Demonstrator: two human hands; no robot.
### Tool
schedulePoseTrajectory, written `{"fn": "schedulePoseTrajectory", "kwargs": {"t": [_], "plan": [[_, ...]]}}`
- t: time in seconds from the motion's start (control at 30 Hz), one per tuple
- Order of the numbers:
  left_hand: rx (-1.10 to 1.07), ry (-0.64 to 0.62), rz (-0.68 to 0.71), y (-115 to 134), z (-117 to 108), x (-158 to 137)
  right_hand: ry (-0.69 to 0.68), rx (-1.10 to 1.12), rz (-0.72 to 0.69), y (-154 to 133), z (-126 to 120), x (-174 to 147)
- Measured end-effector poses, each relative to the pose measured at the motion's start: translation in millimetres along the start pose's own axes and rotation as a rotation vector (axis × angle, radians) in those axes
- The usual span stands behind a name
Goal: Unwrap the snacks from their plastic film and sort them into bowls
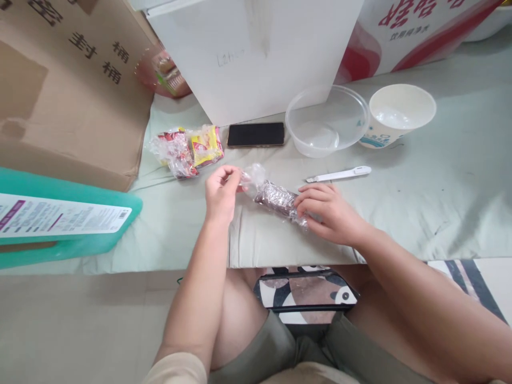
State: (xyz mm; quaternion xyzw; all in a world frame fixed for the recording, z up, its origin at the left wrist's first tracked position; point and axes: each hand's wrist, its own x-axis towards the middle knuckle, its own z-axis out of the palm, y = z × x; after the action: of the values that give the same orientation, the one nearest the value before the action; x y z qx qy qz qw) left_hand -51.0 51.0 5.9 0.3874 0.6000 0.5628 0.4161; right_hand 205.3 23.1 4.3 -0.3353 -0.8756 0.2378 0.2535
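A dark, roll-shaped item in clear crinkled plastic wrap lies on the cloth-covered surface in front of me. My left hand pinches the loose, twisted end of the wrap between thumb and fingers. Over the other end rests my right hand, its fingers curved and a little apart, touching the wrapped roll. What is inside the wrap cannot be made out. Just beyond my right hand lies a white utility knife, its tip pointing left.
Behind the roll are a black phone, small snack packets, a clear plastic bowl and a paper tub. A white box stands at the back. On the left are a cardboard box and a green jug.
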Motion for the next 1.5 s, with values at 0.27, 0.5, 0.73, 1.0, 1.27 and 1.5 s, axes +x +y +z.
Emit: {"fn": "schedulePoseTrajectory", "kwargs": {"t": [0.27,0.5,0.73,1.0,1.27,1.5], "plan": [[-0.206,0.264,-0.193,5.8,-6.8,10.8,0.285,0.179,0.338,23.2,-26.1,-2.5],[0.061,-0.083,-0.099,-8.0,-10.3,6.6,0.401,0.013,0.338,21.6,-26.9,-2.1],[0.307,-0.293,0.08,-15.1,-15.2,5.5,0.373,-0.082,0.315,10.0,-15.8,5.7],[0.092,-0.276,0.019,-2.9,-7.1,0.1,0.669,0.138,0.61,9.1,-32.0,3.1],[0.145,-0.33,-0.121,-5.4,-9.2,3.8,0.898,0.253,0.73,46.0,-46.7,8.0],[0.455,-0.068,0.378,-13.4,-11.6,6.2,0.652,-0.123,0.369,21.8,-35.7,3.1]]}}
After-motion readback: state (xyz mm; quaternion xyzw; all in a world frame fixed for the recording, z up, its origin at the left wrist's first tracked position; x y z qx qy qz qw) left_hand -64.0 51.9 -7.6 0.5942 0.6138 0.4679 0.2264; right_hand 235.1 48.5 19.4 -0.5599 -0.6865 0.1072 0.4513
